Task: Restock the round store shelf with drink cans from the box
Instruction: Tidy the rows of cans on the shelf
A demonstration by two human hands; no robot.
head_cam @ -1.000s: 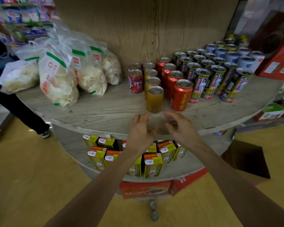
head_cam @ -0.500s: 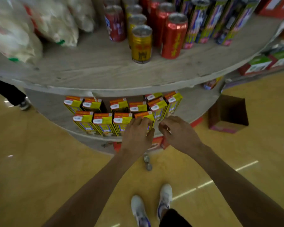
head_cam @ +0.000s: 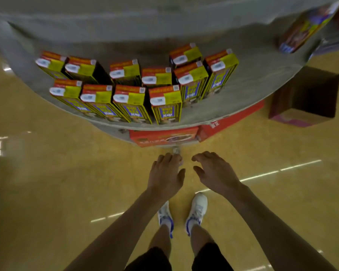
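I look straight down past the round shelf [head_cam: 233, 106] at the floor. A drink can [head_cam: 176, 150] stands on the floor just in front of the shelf's base, its silver top showing beyond my fingertips; a second can behind it is mostly hidden by my left hand. My left hand [head_cam: 165, 174] hovers over the cans with fingers relaxed, holding nothing. My right hand [head_cam: 213, 172] is beside it, fingers loosely curved and empty. An open brown box [head_cam: 305, 98] sits on the floor at the right.
Several yellow and red drink cartons [head_cam: 133, 90] stand in rows on the lower shelf tier. Red cases [head_cam: 164, 136] sit under the shelf at floor level. My white shoes [head_cam: 196, 210] stand on the yellow floor below my hands.
My view has tilted down from the upper can tier to the floor. Both hands have dropped from the shelf edge towards the cans on the floor.
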